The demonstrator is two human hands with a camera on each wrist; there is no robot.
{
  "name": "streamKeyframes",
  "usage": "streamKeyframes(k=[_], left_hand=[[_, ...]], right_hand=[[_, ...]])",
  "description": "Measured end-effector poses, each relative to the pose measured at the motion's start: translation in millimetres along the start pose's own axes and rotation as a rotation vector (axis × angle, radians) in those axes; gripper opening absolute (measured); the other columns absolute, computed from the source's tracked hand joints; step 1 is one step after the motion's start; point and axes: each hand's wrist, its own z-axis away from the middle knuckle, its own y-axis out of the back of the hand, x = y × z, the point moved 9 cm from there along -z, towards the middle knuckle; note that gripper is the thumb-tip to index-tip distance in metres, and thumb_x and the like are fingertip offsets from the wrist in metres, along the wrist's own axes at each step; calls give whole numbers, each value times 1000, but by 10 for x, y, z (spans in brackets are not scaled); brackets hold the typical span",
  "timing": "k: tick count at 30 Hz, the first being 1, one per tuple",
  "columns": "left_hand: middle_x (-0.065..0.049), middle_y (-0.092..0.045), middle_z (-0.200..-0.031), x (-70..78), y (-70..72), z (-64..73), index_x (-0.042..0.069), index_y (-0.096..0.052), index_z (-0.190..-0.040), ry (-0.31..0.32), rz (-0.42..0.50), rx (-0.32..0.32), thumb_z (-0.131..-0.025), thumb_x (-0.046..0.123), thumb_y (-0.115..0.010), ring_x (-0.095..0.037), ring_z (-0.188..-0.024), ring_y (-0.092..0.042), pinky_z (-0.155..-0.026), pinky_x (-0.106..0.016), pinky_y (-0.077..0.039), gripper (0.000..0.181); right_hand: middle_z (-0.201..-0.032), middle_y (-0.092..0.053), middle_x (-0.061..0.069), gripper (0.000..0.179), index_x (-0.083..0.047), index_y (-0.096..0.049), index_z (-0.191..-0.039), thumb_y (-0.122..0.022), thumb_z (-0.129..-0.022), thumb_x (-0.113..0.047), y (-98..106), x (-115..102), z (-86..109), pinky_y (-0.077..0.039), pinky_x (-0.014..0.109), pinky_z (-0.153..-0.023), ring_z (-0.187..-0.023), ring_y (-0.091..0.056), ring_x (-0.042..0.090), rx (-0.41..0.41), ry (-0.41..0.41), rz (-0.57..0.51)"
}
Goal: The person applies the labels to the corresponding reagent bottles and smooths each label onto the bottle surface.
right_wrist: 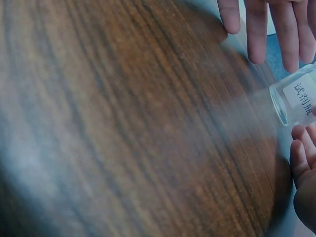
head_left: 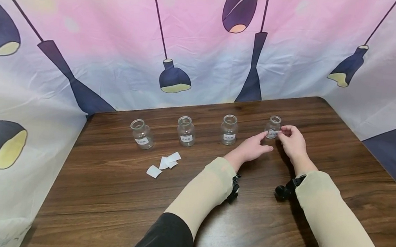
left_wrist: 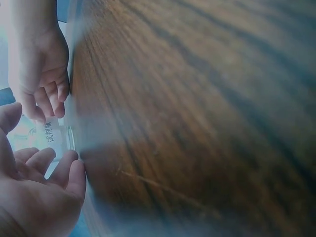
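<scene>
A small clear glass jar (head_left: 274, 124) stands upright between both hands, with a white label (right_wrist: 300, 98) bearing handwritten characters across its front. My right hand (head_left: 292, 142) is at the jar's right side, where its thumb and fingertips pinch the right end of the label. On the other side is my left hand (head_left: 251, 147), its fingers loosely extended and a fingertip close to the jar's left side; whether it touches the glass I cannot tell. In the left wrist view, the left hand (left_wrist: 42, 197) has relaxed fingers spread below the jar.
Three more labelled glass jars, a left one (head_left: 145, 142), a middle one (head_left: 186, 126) and a right one (head_left: 229, 128), stand in a row on the brown wooden table (head_left: 106, 202). Several white paper pieces (head_left: 153, 171) lie in front of them. A patterned cloth (head_left: 128, 27) hangs behind.
</scene>
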Motion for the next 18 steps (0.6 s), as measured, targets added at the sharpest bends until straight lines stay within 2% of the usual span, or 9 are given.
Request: streamKeyframes(k=[3, 6, 8, 10, 15, 18], left_hand=[[1, -41, -144, -11, 52, -23, 18, -32, -147, 10, 0, 67, -93, 32, -56, -13, -128, -41, -101, -26, -34, 61], [0, -45, -141, -40, 118, -43, 16, -37, -144, 29, -6, 149, -93, 28, -57, -12, -126, -43, -101, -27, -35, 57], [0, -46, -140, -64, 142, -53, 15, -38, -143, 47, -7, 181, -93, 28, -57, -12, -127, -42, -101, -27, -35, 56], [0, -45, -141, -77, 145, -64, 14, -38, -143, 57, -7, 188, -93, 27, -57, -12, -127, -42, -101, -27, -35, 56], [-2, -42, -143, -65, 123, -93, 13, -35, -145, 61, -9, 167, -93, 27, -56, -14, -129, -40, -102, -28, -34, 58], [-3, -41, -144, -63, 133, -111, 13, -33, -146, 66, -17, 171, -93, 27, -56, -14, -129, -39, -103, -28, -33, 59]], right_hand=[[-128, -50, 24, 45, 4, -42, -135, -49, -96, -18, -25, -20, -9, -41, 40, -89, -111, -49, 33, -47, 17, -12], [-131, -49, 24, 48, 2, -40, -138, -51, -95, -18, -65, -29, -26, -44, 35, -82, -111, -49, 32, -88, 34, -14], [-131, -49, 23, 49, 1, -40, -138, -52, -95, -18, -84, -26, -39, -44, 31, -78, -110, -49, 31, -106, 40, -20], [-132, -49, 23, 51, -1, -38, -140, -53, -95, -19, -96, -20, -51, -44, 32, -80, -111, -48, 31, -118, 38, -30], [-136, -45, 23, 58, -2, -32, -144, -56, -94, -19, -93, -10, -76, -38, 46, -95, -122, -43, 35, -132, 37, -49], [-134, -46, 24, 54, 0, -35, -141, -56, -94, -18, -86, -16, -78, -38, 46, -94, -121, -43, 35, -133, 49, -45]])
